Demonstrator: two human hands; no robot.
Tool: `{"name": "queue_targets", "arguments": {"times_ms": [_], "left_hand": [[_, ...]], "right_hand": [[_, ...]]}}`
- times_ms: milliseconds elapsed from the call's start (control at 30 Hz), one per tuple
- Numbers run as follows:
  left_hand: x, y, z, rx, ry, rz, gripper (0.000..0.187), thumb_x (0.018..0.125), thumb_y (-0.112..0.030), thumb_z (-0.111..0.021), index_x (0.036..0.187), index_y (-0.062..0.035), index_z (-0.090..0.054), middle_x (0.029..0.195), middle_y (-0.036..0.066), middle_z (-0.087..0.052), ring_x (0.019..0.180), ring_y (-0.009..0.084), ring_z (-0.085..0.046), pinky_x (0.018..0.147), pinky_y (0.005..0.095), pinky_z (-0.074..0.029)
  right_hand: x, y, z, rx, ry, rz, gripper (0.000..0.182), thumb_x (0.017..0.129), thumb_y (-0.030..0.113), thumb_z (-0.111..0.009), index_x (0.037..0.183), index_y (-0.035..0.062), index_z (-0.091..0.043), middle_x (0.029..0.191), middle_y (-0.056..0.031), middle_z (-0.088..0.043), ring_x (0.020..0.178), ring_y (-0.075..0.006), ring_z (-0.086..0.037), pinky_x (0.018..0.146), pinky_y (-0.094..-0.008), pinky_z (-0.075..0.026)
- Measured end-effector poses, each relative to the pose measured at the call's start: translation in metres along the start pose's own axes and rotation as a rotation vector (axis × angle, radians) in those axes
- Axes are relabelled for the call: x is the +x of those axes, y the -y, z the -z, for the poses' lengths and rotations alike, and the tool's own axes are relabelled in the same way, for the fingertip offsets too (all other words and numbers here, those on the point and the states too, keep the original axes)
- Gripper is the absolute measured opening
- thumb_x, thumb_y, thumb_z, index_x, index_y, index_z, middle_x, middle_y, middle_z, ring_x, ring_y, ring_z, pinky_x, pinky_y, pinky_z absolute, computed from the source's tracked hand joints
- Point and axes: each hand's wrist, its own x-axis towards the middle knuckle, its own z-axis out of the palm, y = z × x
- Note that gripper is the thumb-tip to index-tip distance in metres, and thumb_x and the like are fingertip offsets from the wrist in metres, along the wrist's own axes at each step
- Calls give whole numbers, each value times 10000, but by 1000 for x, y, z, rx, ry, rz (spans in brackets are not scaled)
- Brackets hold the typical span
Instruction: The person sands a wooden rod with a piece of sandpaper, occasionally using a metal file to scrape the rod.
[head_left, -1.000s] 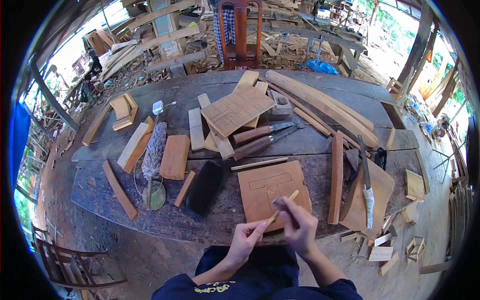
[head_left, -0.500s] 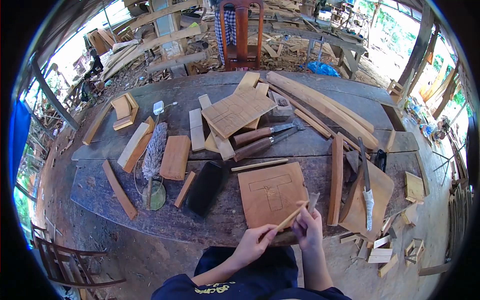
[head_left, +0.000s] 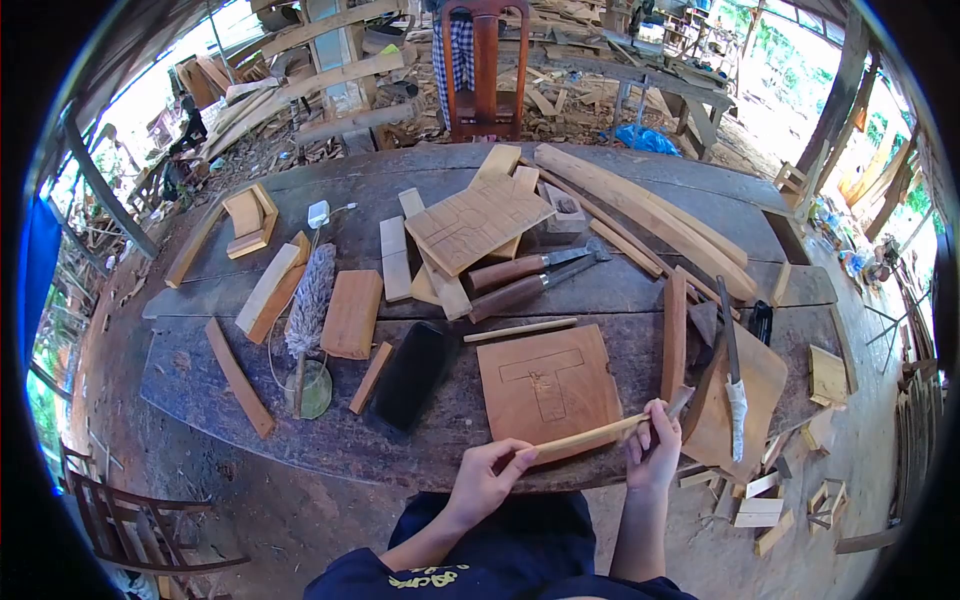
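A thin wooden stick (head_left: 592, 435) spans the gap between my two hands over the table's front edge. My left hand (head_left: 483, 482) is closed on its left end, thumb and fingers pinching it. My right hand (head_left: 655, 445) is closed on a short grey metal blade (head_left: 681, 401), which juts up past the fingers. The stick's far end meets these right fingers. Just beyond the stick lies a square wooden board (head_left: 545, 385) with a T shape drawn in pencil.
Chisels with wooden handles (head_left: 510, 270) lie at mid-table beside a marked board (head_left: 478, 222). A dark phone-like slab (head_left: 412, 375) and a wood block (head_left: 350, 315) sit to the left. At right are an upright-looking wood strip (head_left: 674, 335) and a white-wrapped tool (head_left: 737, 420).
My right hand has moved right and slightly up with the blade, away from my left hand. More of the stick now shows between them. My left hand has shifted slightly left.
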Motion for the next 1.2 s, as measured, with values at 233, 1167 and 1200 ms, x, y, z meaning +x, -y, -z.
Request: {"name": "queue_targets", "arguments": {"times_ms": [233,1167,1200], "left_hand": [[4,-2,12,-81,-145,-12,191,988,-151,-663,979,34,-711,697,-42,-586,624,15,-494,560,194,-375],[7,-15,-2,331,-340,-333,118,941,-110,-677,937,8,-688,749,124,-628,615,222,-581,571,315,-454],[8,-16,0,331,-337,-333,118,941,-110,-677,937,8,-688,749,124,-628,615,222,-581,571,315,-454]], "right_hand": [[-2,-4,0,5,-79,46,165,1000,141,-600,857,72,-559,538,9,-469,349,-79,-367,335,-230,-275],[-3,-7,-32,-1160,-82,612,250,1003,159,-589,829,-11,-533,648,-195,-586,526,-313,-591,511,-407,-415],[-5,-6,-32,-1160,-84,611,250,1003,159,-589,829,-11,-533,648,-195,-586,526,-313,-591,511,-407,-415]]}}
